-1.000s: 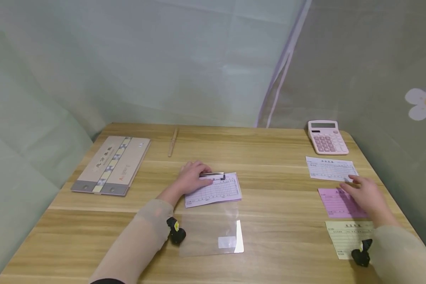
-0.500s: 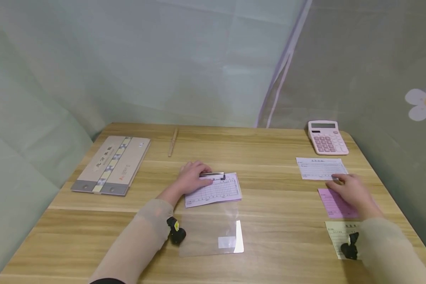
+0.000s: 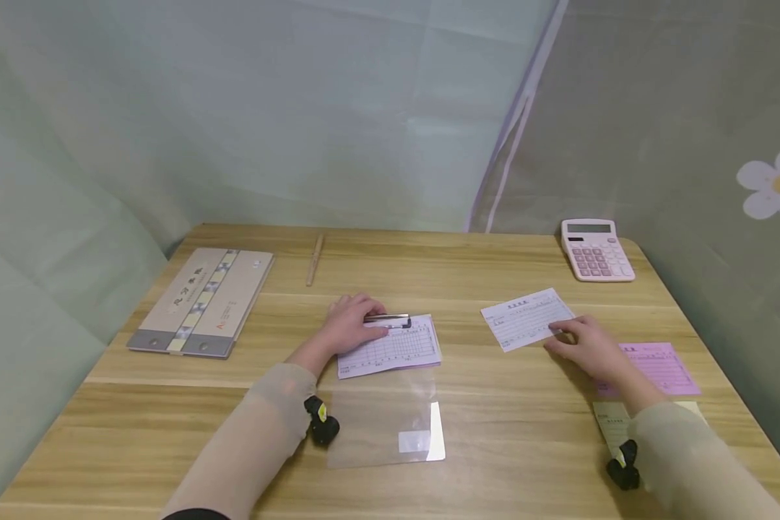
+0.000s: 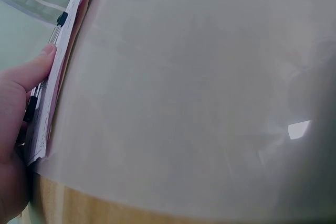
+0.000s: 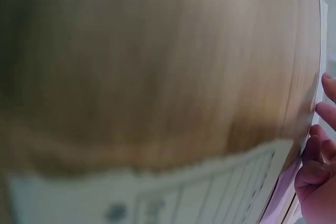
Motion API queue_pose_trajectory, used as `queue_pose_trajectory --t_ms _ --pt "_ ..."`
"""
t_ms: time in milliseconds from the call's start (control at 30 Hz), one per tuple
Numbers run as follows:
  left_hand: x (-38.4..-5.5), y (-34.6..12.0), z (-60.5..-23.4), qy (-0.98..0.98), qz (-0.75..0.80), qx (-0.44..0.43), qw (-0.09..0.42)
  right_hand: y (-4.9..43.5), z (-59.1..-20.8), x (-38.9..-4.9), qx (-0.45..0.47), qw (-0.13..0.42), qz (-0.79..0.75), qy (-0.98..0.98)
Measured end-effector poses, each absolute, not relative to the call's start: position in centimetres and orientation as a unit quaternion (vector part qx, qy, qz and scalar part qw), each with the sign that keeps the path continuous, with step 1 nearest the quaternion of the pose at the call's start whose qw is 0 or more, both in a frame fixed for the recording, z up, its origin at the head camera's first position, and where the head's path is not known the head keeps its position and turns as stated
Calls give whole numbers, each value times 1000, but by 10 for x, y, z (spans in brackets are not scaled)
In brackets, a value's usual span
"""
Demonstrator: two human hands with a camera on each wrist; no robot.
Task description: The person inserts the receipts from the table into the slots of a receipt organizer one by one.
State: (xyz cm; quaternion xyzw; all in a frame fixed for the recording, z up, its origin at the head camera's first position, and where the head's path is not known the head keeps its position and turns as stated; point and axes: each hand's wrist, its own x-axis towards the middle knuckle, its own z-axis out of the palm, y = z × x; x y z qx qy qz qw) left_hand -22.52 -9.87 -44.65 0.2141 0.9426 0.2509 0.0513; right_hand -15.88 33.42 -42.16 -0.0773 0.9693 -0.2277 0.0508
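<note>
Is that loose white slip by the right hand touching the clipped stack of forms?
Apart. The head view shows a strip of bare wooden tabletop between the white slip and the clipped stack of forms.

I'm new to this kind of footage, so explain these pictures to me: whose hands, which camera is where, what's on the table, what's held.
There is no machine here, just a person working bare-handed. The wide picture comes from a camera worn on the head; the two close ones come from small black wrist cameras. On the wood-grain table lie a flat beige-and-grey folder, a slim tan stick, a pink calculator, a printed pink paper sheet and a printed pale yellow sheet. A clear plastic clipboard bears a stack of white printed forms. The left hand rests at the clipboard's silver metal clip, thumb against it. The right hand has fingertips on a printed white paper sheet; I can't tell whether they pinch or only press it.
</note>
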Motion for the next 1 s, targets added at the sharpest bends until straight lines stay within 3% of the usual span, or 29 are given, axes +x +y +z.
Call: queue_pose_trajectory --t_ms 300,533,1000 --pt "-226 -98 -448 943 250 215 51 319 -423 -158 -88 48 -251 963" --pt "-227 -99 -450 942 251 218 51 324 -421 -173 -30 34 -266 963" --pt "-226 -99 -448 943 249 216 56 322 -421 -190 4 93 -266 959"
